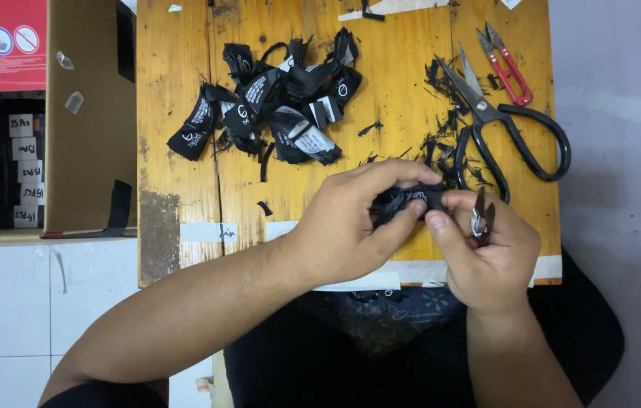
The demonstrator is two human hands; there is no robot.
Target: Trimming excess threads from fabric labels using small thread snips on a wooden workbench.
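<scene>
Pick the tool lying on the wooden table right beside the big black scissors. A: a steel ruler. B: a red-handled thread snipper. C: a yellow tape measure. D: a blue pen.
B: a red-handled thread snipper lies just above the big black scissors near the table's far right corner.

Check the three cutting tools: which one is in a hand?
The small snips with dark blades, tucked in the right hand. The red-handled snips and the big black scissors lie untouched on the wooden table.

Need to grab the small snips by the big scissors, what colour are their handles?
Red, on the small snips, in the head view.
</scene>
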